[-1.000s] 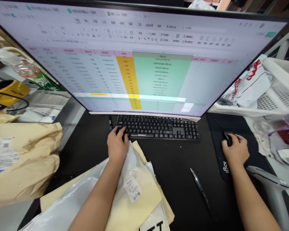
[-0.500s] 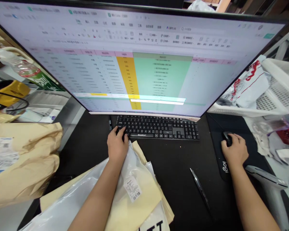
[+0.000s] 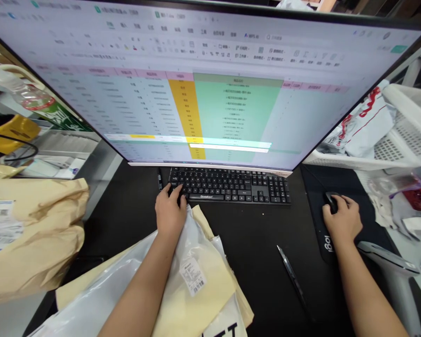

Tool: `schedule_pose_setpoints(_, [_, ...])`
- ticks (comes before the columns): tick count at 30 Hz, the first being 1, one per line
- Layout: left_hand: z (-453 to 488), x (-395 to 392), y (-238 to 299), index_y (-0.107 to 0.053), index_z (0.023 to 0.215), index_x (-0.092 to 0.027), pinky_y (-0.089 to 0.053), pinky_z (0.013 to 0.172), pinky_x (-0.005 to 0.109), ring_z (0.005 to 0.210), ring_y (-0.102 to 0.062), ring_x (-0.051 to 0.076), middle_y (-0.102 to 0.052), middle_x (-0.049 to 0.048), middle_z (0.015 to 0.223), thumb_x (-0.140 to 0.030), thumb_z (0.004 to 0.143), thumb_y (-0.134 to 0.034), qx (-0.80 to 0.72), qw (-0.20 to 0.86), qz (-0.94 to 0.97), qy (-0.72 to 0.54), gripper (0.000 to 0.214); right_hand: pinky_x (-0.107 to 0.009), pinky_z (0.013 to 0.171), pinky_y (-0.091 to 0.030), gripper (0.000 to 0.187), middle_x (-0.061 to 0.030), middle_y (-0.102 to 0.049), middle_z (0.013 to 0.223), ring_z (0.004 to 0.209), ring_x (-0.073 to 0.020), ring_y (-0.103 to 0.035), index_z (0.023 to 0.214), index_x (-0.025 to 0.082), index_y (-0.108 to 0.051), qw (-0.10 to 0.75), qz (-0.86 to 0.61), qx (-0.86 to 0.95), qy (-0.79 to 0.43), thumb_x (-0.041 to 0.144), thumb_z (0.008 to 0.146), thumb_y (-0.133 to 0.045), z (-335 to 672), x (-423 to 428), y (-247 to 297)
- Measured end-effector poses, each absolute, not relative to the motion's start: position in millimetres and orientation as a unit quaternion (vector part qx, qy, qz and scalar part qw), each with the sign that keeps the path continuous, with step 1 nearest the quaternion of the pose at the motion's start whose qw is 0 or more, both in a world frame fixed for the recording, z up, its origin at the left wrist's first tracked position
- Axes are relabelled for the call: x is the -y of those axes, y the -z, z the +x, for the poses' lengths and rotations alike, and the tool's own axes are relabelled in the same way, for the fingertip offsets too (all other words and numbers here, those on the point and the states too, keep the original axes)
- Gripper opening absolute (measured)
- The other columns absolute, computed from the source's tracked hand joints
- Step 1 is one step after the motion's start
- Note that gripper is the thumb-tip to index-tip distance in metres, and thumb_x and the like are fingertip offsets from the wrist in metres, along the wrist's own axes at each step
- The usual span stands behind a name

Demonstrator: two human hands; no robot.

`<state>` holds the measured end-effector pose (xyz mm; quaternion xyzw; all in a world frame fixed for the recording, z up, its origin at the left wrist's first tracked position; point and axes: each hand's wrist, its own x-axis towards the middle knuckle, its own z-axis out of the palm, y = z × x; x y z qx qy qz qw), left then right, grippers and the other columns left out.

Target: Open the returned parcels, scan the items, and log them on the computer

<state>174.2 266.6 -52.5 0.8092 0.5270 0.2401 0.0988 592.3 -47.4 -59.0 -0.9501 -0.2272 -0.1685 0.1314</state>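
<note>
My left hand (image 3: 171,209) rests with its fingers spread on the left end of the black keyboard (image 3: 228,186). Beneath that forearm lie a clear plastic bag and yellowish envelopes (image 3: 210,274), with a barcode label (image 3: 192,276) on top. On the right, my right hand (image 3: 343,217) is curved over a black computer mouse (image 3: 331,201) on a dark mouse pad (image 3: 317,187). Behind the keyboard, the monitor (image 3: 236,112) displays a spreadsheet with orange and green columns; its text is too blurred to read.
A utility knife (image 3: 292,276) lies on the black desk. Beside my right forearm stands a barcode scanner (image 3: 395,267). White baskets (image 3: 403,126) hold plastic bags at right. Tan parcels (image 3: 35,238), a yellow mug (image 3: 14,133) and a green-labelled bottle (image 3: 45,103) are at left.
The view has shifted very slightly. Both hands stay where they were, on the keyboard and the mouse, and the spreadsheet looks the same.
</note>
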Motion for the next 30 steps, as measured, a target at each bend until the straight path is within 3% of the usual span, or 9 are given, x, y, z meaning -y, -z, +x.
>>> schedule_pose_setpoints(9, [174,-268,56,-0.068,0.129,-0.018,-0.041,0.114,0.053,0.134,-0.050,0.034,-0.054,0.0184,0.142,-0.030,0.095,-0.051,-0.525,0.111,0.803,-0.259,0.039,-0.043,0.081,-0.050,0.042,-0.0096,-0.056,0.135,0.101,-0.0276,-0.059,0.122,0.027,-0.069,0.139,-0.945,0.238,0.173,0.039,0.085,-0.055,594,48,60])
schedule_pose_setpoints(18, [174,-268,55,-0.068,0.129,-0.016,-0.041,0.114,0.054,0.134,-0.050,0.035,-0.054,0.0204,0.142,-0.030,0.096,-0.050,-0.523,0.108,0.808,-0.249,0.040,-0.045,0.086,-0.051,0.051,-0.0115,-0.057,0.137,0.112,-0.0317,-0.060,0.133,0.025,-0.061,0.162,-0.938,0.239,0.189,0.041,0.085,-0.056,594,50,61])
schedule_pose_setpoints(30, [175,-269,55,-0.069,0.129,-0.017,-0.040,0.115,0.056,0.135,-0.049,0.037,-0.054,0.0198,0.142,-0.033,0.095,-0.052,-0.523,0.118,0.804,-0.256,0.041,-0.037,0.086,-0.050,0.046,-0.0049,-0.060,0.138,0.112,-0.0250,-0.061,0.130,0.029,-0.065,0.134,-0.923,0.323,0.163,0.043,0.087,-0.056,603,52,63])
